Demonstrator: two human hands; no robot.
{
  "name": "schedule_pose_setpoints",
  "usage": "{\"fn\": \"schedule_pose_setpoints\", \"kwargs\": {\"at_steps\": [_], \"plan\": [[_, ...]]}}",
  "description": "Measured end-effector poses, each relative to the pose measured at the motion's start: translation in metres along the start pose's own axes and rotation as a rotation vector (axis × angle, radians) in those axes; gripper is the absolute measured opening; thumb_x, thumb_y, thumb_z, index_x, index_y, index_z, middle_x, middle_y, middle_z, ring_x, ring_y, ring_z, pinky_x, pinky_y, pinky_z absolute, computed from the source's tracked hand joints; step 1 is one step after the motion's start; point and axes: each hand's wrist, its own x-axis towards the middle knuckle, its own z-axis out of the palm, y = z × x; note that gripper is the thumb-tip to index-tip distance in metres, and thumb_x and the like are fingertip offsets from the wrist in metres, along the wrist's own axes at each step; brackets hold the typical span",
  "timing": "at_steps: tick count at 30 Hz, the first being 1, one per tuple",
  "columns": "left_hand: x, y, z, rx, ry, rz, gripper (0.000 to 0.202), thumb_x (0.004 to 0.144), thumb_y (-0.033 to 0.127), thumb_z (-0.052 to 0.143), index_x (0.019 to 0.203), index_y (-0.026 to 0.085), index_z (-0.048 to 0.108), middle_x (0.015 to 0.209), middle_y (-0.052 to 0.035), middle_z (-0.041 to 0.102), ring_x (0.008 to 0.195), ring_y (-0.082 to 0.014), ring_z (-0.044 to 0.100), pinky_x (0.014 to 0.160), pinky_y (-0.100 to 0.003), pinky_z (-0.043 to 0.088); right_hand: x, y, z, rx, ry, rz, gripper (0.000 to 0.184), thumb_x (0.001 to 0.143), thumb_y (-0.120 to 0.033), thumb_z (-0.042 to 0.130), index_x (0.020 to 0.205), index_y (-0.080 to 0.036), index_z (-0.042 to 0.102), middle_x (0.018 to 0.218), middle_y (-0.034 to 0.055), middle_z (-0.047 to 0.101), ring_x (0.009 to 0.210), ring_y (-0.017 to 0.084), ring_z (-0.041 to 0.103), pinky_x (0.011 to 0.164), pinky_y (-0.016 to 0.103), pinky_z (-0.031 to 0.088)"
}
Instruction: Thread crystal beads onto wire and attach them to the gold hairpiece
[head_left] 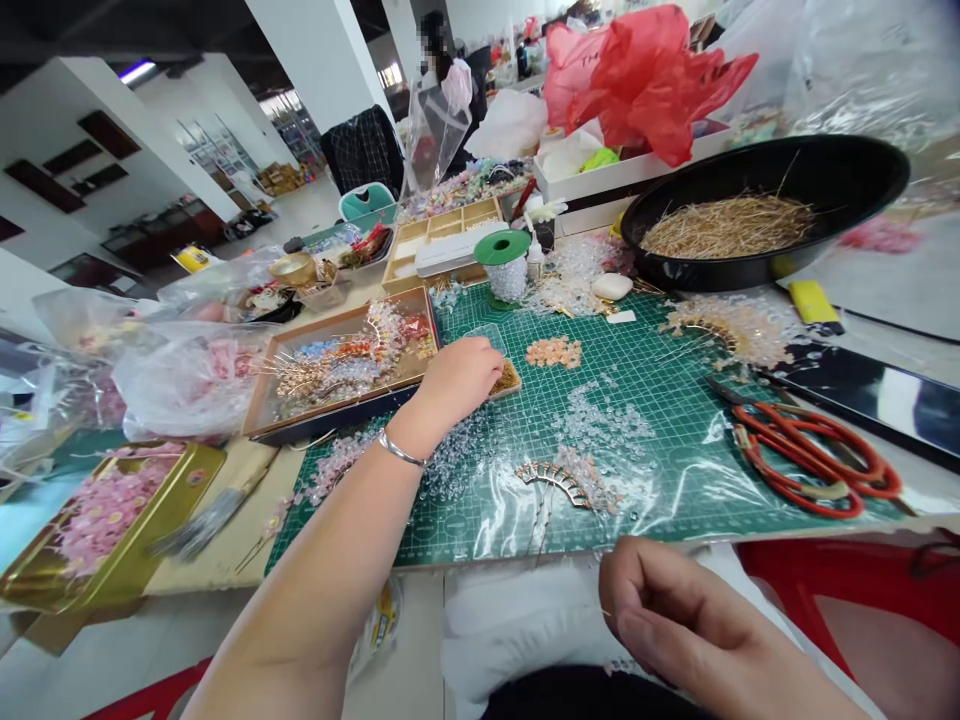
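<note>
My left hand (466, 375), with a silver bangle on its wrist, reaches across the green cutting mat (480, 535). Its fingers are closed together at a small clear box of tiny gold beads (507, 377); what they pinch, if anything, is hidden. Down by my lap, beyond the mat's front edge, my right hand (671, 615) is curled shut on a thin wire (606, 612), of which only a short end shows. Between the hands a gold comb-like hair piece (555, 476) with pale beads lies on the mat. Peach flower-shaped pieces (553, 351) and loose clear beads (604, 420) lie beyond it.
Orange-handled pliers (817, 450) and a dark phone-like slab (885, 395) lie at right. Behind stand a black basin (840, 225) of gold pins and a green spool (502, 247). At left are a tray (259, 425) of ornaments and a gold tin (191, 480) of pink flowers.
</note>
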Motion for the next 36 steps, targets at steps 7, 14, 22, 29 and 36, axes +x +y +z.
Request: {"fn": "schedule_pose_setpoints", "kwargs": {"at_steps": [7,14,22,29,36], "plan": [[-0.017,0.005,-0.018,-0.348,0.119,-0.165,0.016,0.083,0.016,0.061,0.07,0.019,0.07,0.083,-0.0044,0.061,0.081,-0.0201,0.054,0.075,-0.034,0.042,-0.008,-0.005,0.017,-0.05,0.077,0.035,0.038,0.093,-0.056,0.054,0.076,-0.024,0.045,0.074,-0.0032,0.045,0.07,0.016,0.04,0.064,0.023,0.037],[-0.087,0.071,-0.029,-1.08,0.152,-0.287,0.026,0.086,0.045,0.064,0.089,0.018,0.064,0.076,-0.0013,0.058,0.062,-0.0114,0.047,0.06,-0.027,0.044,-0.019,-0.009,0.033,0.005,0.201,-0.058,0.046,0.092,-0.065,0.052,0.074,-0.023,0.048,0.067,-0.0046,0.036,0.061,0.015,0.03,0.056,0.024,0.033],[-0.164,0.155,-0.024,-2.255,-0.118,-0.488,0.031,0.064,0.032,0.087,0.07,0.012,0.064,0.069,0.0004,0.051,0.05,-0.0024,0.036,0.044,-0.018,0.015,-0.021,-0.014,0.059,0.036,0.304,-0.272,0.042,0.094,-0.057,0.056,0.07,-0.024,0.049,0.062,-0.0041,0.041,0.059,0.014,0.034,0.054,0.023,0.036],[-0.175,0.16,-0.034,-2.357,-0.167,-0.498,0.025,0.064,0.024,0.088,0.068,0.01,0.068,0.068,-0.0011,0.055,0.048,-0.0015,0.038,0.042,-0.017,0.013,-0.029,-0.026,0.074,-0.151,0.351,-0.364,0.04,0.097,-0.053,0.053,0.07,-0.024,0.05,0.062,-0.0022,0.05,0.057,0.014,0.043,0.052,0.022,0.04],[-0.178,0.163,-0.034,-2.376,-0.19,-0.477,0.021,0.066,0.023,0.087,0.07,0.011,0.07,0.068,-0.001,0.052,0.05,-0.0023,0.037,0.042,-0.016,0.013,-0.031,-0.032,0.079,-0.207,0.419,-0.36,0.044,0.092,-0.056,0.058,0.065,-0.023,0.05,0.057,-0.0014,0.05,0.051,0.013,0.041,0.046,0.023,0.039]]}}
